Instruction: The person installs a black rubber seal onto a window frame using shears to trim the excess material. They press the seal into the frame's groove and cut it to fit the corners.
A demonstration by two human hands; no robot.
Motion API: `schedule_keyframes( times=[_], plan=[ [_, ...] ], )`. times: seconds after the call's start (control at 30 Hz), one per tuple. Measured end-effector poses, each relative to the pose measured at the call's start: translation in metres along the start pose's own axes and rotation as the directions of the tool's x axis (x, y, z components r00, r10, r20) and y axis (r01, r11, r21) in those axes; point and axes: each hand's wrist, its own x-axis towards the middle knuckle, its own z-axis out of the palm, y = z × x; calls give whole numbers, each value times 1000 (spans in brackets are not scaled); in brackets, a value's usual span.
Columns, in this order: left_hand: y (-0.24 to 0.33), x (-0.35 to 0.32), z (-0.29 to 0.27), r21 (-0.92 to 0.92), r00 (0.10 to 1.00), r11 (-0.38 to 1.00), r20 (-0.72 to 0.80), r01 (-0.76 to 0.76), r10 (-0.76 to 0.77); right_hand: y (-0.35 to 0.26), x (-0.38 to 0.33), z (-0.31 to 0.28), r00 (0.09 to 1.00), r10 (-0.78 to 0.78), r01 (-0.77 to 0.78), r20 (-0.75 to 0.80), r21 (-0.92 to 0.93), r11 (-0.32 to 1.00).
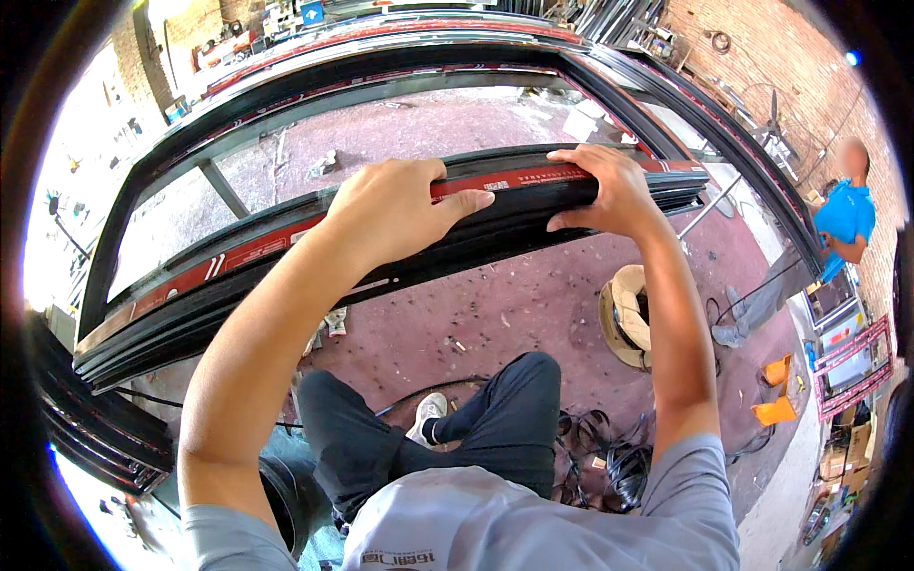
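Note:
A long black metal frame bar with a red strip along its top runs across in front of me, part of a large dark window frame. My left hand lies over the bar near its middle, fingers curled over the red strip. Further right, my right hand grips the same bar close to its corner end. Both hands press on the top edge. Below, my knees in dark trousers show that I am sitting.
A reddish concrete floor lies below. A roll of tan tape and loops of black rubber strip sit to my right. A person in a blue shirt stands at the far right, near pink frames and cardboard boxes.

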Motion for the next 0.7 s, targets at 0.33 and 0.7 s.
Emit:
schedule_keyframes(
  times=[0.33,0.7],
  plan=[
    [-10,-13,-1,34,999,999,-41,-34,35,2,2,3,1000,-12,13,3,-44,999],
    [-29,-19,0,-1,997,999,-60,-49,49,-2,6,-1,984,91,-95,154,20,995]
  ],
)
